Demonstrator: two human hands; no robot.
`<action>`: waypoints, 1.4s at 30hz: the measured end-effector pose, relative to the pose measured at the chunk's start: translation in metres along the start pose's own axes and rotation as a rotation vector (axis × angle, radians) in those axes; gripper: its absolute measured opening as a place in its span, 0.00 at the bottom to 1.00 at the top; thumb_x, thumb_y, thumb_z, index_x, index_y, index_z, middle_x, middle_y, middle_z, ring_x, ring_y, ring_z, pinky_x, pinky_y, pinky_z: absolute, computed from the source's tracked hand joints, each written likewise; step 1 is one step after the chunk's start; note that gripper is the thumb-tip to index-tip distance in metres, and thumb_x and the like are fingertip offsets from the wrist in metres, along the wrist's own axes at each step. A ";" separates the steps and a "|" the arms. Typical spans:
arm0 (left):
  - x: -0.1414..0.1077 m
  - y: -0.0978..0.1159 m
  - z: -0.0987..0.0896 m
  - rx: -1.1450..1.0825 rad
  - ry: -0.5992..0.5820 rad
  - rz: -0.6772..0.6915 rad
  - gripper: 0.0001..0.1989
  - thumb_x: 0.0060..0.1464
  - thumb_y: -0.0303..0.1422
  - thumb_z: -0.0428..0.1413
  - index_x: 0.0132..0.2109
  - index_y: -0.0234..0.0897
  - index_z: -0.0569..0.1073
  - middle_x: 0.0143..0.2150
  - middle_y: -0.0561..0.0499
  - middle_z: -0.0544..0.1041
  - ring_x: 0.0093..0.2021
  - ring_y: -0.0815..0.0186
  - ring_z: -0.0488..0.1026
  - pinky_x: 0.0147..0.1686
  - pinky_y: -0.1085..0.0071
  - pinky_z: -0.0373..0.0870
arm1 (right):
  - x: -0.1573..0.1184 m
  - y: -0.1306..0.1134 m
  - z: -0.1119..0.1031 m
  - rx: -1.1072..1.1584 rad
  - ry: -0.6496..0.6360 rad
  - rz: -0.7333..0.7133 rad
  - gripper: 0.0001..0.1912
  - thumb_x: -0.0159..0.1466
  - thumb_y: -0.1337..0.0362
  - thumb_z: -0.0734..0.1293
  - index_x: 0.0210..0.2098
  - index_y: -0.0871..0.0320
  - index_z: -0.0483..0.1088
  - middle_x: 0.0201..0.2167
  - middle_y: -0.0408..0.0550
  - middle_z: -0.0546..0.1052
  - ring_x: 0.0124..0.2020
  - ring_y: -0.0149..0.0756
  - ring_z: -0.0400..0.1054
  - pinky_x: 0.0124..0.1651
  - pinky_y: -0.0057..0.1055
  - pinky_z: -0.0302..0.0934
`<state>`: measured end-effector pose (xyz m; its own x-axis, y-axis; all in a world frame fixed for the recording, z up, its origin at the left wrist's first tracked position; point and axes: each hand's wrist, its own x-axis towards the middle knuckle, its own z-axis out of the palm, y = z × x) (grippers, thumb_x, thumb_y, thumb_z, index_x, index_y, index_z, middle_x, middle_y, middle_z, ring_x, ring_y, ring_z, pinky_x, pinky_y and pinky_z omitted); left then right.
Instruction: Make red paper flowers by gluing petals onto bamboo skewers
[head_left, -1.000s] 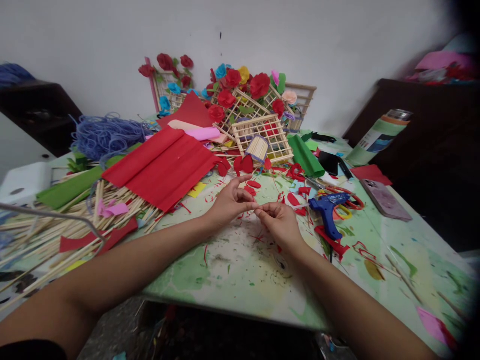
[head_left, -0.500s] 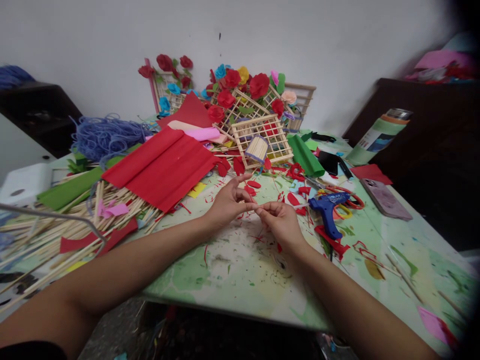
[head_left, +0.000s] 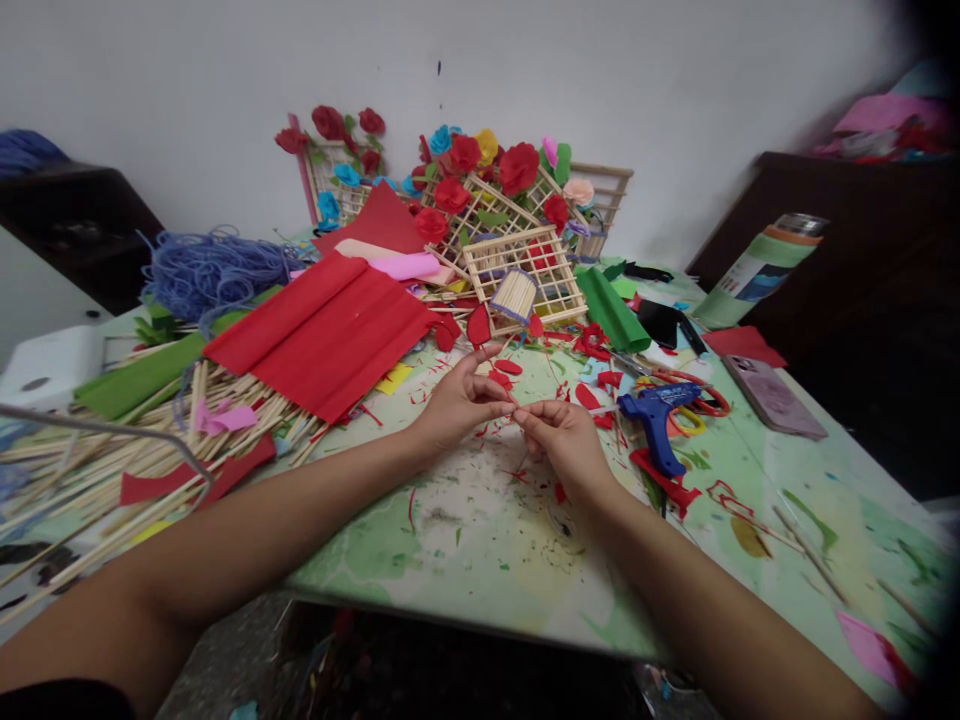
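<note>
My left hand (head_left: 455, 405) and my right hand (head_left: 562, 440) meet fingertip to fingertip just above the table. Both are pinched closed at the thumb and forefinger. A trace of red shows where they meet, but what they hold is too small and covered to name. Red paper petals (head_left: 508, 367) lie right behind the fingers. To the right of my right hand rests a blue glue gun (head_left: 656, 420), with orange-handled scissors (head_left: 712, 403) beside it. A small stick lattice frame (head_left: 551, 245) leans behind the hands.
A red crepe paper sheet (head_left: 322, 335) covers part of a heap of thin sticks (head_left: 255, 400) at left. Behind are blue cord (head_left: 214, 275) and red paper roses (head_left: 519, 170). At right stand a green bottle (head_left: 761, 270) and a phone (head_left: 772, 395). Red scraps litter the tabletop.
Both hands stay pinched together in nearly the same place, with only slight finger movement. The things on the table have not moved.
</note>
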<state>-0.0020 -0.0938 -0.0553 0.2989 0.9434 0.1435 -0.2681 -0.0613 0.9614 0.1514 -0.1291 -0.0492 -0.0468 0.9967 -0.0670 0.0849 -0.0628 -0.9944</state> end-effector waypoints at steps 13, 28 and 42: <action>-0.001 0.002 0.001 0.026 -0.016 0.007 0.44 0.37 0.28 0.67 0.62 0.34 0.57 0.25 0.55 0.76 0.28 0.70 0.74 0.33 0.74 0.67 | -0.001 -0.001 0.002 -0.110 0.024 -0.068 0.14 0.50 0.54 0.67 0.23 0.60 0.70 0.12 0.38 0.63 0.14 0.24 0.51 0.18 0.24 0.45; 0.001 0.005 0.002 -0.116 0.202 0.033 0.35 0.38 0.28 0.66 0.55 0.35 0.63 0.28 0.56 0.75 0.30 0.71 0.72 0.38 0.72 0.66 | 0.000 0.003 0.000 -0.197 0.090 -0.138 0.12 0.52 0.56 0.65 0.23 0.60 0.69 0.15 0.40 0.66 0.16 0.26 0.54 0.20 0.25 0.49; -0.008 0.005 0.006 0.276 0.067 -0.050 0.11 0.44 0.38 0.62 0.31 0.34 0.77 0.28 0.51 0.75 0.28 0.70 0.67 0.30 0.72 0.62 | 0.001 0.004 -0.002 -0.249 0.121 -0.155 0.11 0.54 0.57 0.64 0.24 0.59 0.70 0.14 0.41 0.68 0.16 0.28 0.56 0.21 0.27 0.51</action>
<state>0.0002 -0.1036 -0.0501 0.2414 0.9665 0.0871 0.0080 -0.0917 0.9958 0.1535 -0.1284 -0.0528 0.0389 0.9933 0.1091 0.3274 0.0905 -0.9405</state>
